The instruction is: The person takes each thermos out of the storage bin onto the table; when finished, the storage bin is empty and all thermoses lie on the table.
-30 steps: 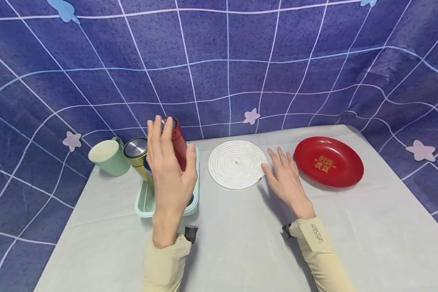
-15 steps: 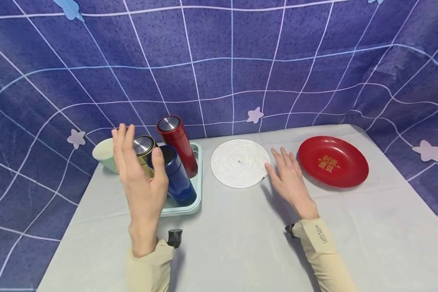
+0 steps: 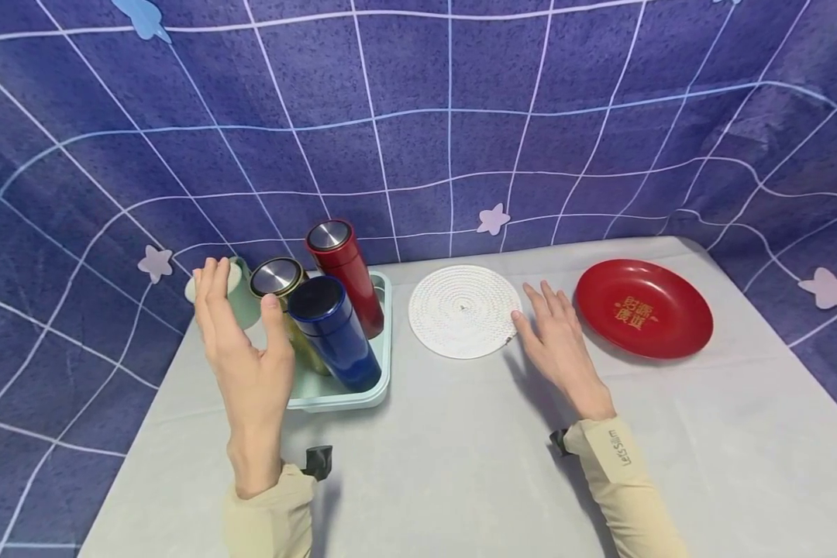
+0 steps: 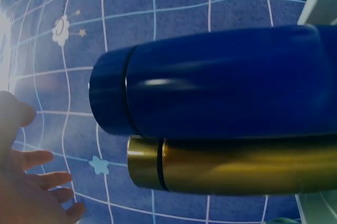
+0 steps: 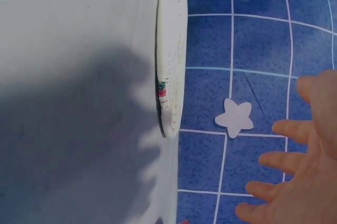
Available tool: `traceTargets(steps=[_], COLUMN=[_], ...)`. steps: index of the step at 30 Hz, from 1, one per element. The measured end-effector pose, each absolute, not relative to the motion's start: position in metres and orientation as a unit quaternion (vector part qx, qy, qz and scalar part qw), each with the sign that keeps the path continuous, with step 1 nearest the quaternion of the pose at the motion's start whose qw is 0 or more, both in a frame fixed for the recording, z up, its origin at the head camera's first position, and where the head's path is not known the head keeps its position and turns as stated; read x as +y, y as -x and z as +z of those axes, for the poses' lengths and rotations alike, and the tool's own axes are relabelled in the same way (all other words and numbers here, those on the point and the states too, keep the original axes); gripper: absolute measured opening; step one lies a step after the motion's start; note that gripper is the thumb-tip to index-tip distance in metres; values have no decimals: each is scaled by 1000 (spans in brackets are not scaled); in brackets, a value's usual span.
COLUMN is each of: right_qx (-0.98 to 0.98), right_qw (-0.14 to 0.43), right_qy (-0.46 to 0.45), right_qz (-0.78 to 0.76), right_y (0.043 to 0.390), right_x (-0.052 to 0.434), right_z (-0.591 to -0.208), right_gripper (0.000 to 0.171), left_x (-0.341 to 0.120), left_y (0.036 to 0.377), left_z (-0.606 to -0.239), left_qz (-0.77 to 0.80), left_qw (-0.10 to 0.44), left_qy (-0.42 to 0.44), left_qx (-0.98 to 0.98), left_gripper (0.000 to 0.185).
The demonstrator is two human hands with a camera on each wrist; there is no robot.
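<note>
— Blue flask (image 3: 335, 332)?
— Smooth metal cylinder, upright in tray (image 3: 384, 341), gold flask (image 3: 279, 287) touching it. Left hand (image 3: 240, 349) just beside, fingers straight and spread, holding nothing.
— Right hand (image 3: 561, 349)?
— Fingers flat, relaxed, empty, at edge of round woven mat (image 3: 463, 310); glossy red plate (image 3: 643, 308) near.

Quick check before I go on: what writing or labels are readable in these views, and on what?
"Let'Slim" or close to it, the letters small, on the right sleeve cuff.
Gold characters in the middle of the red plate: too small to read surely.
Small coloured tag on the edge of the white woven mat: blurred, unreadable.
Flasks: no text visible.
</note>
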State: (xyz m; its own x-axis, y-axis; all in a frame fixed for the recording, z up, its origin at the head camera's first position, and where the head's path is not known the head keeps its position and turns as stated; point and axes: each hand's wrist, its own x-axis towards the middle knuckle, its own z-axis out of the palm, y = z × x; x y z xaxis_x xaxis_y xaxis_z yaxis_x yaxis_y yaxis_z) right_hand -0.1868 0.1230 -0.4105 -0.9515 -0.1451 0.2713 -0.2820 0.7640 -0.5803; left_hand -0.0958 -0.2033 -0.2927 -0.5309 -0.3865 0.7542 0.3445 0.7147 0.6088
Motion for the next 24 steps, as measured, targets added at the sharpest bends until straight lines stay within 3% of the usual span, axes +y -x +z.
traceTargets(steps=[9, 24], right_qx=[-929, -922], right_qw=[109, 111], right_qy=[-116, -115], right_qz=[333, 352], right_y=[185, 186], right_x=[124, 124], right_z=[-410, -411], right_gripper=[57, 57], left_x=[-221, -246], left_y=[91, 86], left_z=[-300, -322], left_qz=[-378, -372], left_qw=[470, 375], left_qy=[-31, -76], left_qx=[-797, -845], left_gripper=[48, 44])
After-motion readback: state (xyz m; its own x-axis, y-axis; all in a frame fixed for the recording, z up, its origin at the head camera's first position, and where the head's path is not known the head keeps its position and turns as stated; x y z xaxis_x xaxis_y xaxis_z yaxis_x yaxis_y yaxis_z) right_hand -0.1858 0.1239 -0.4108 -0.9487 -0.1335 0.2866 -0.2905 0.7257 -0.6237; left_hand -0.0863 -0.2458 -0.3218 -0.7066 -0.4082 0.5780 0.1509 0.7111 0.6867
